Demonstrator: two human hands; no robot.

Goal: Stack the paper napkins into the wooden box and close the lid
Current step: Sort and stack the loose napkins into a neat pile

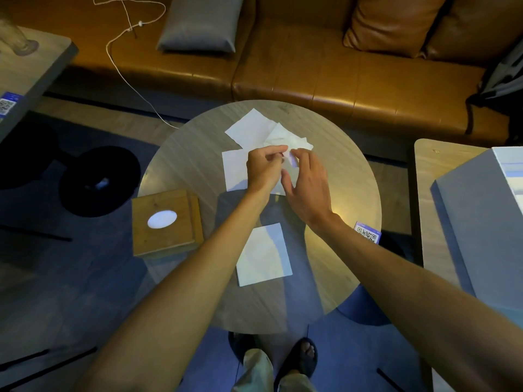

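White paper napkins lie scattered on a round wooden table. One flat napkin sits at the far side, another lies partly under my left hand, and a third rests near the front. A crumpled napkin is pinched by my left hand at its near edge. My right hand pinches the same napkin from the right, fingers curled. The wooden box, lid down with an oval hole on top, stands at the table's left edge, apart from both hands.
A QR-code card stands at the table's right edge. A brown leather sofa with a grey cushion runs along the back. Other tables stand at left and right. A white cord trails over the sofa.
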